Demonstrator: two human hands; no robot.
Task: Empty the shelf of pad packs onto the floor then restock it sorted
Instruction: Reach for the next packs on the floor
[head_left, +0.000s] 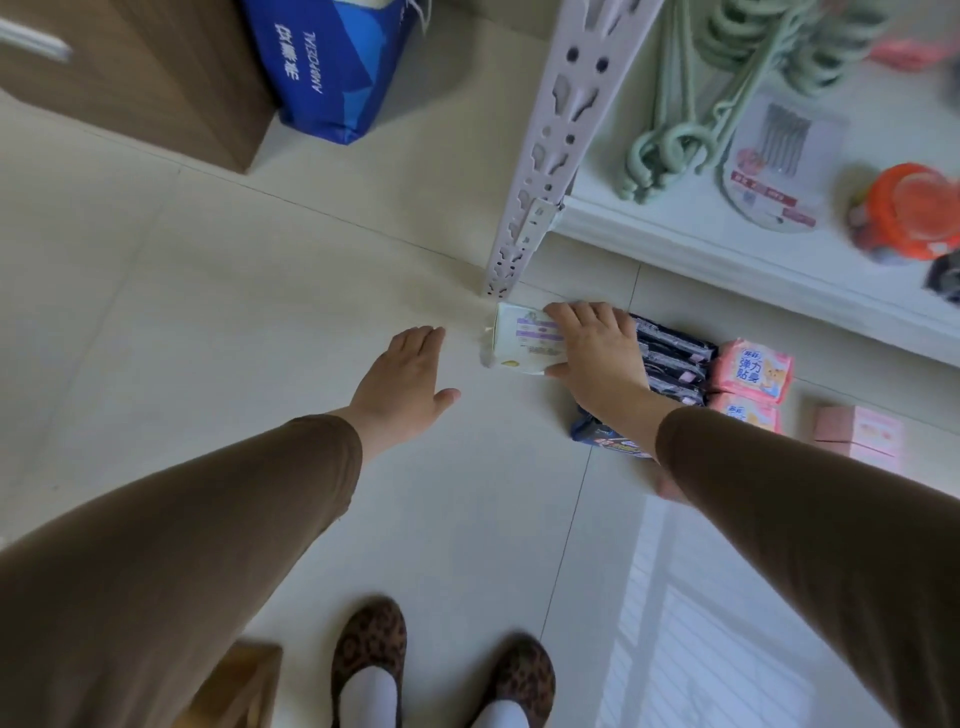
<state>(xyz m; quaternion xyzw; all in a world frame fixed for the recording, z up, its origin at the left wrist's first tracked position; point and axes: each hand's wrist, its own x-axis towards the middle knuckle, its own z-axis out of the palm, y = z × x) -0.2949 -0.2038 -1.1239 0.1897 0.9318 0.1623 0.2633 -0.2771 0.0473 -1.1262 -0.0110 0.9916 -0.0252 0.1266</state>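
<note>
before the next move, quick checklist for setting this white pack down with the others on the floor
1. Right hand grips the white pack: ok.
2. Left hand free, open, holding nothing: ok.
3. Bare floor left of the pack: ok.
4. Shelf post stands right behind the pack, little room there: not ok.
5. Black packs and pink packs lie grouped by colour: ok.
6. Pack touching the floor yet: cannot tell.

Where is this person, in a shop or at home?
Probably a small shop or stockroom, though I can't be sure. A white metal shelf holds packaged goods such as green hangers, and pad packs sit in rows on the tiled floor.
</note>
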